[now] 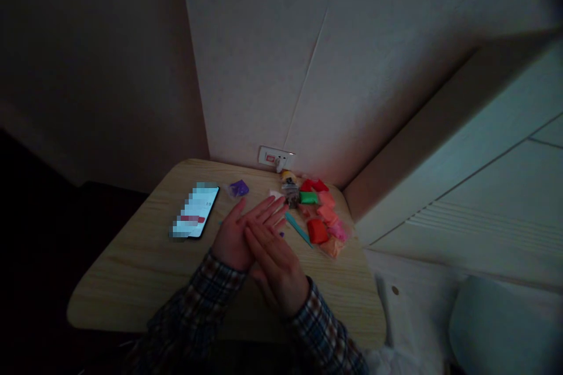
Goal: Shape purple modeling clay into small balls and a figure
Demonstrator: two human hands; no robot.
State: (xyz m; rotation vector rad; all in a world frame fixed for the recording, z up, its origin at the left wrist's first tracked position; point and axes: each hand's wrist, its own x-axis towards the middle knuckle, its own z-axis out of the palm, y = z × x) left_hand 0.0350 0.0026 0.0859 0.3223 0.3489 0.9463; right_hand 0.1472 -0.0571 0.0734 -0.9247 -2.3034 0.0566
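Note:
My left hand (235, 234) is turned palm up above the table, its fingers stretched out and apart. Across its palm lies my right hand (279, 263), flat with straight fingers. The two hands touch, and whatever may be between the palms is hidden. Just beyond them are a flat teal strip (299, 229) and a small purple bit (282, 234). A purple lump in clear wrapping (240, 188) lies past my left fingertips. To the right are several soft-looking coloured packets, among them a red packet (317, 231), a green packet (308, 198) and a pink packet (338, 230).
A lit phone (197, 211) lies at the left of the wooden table (127, 275). Behind the table, a wall socket (276, 157) has a plug in it. A cabinet (440, 187) stands to the right, with a pale rounded object (492, 322) below.

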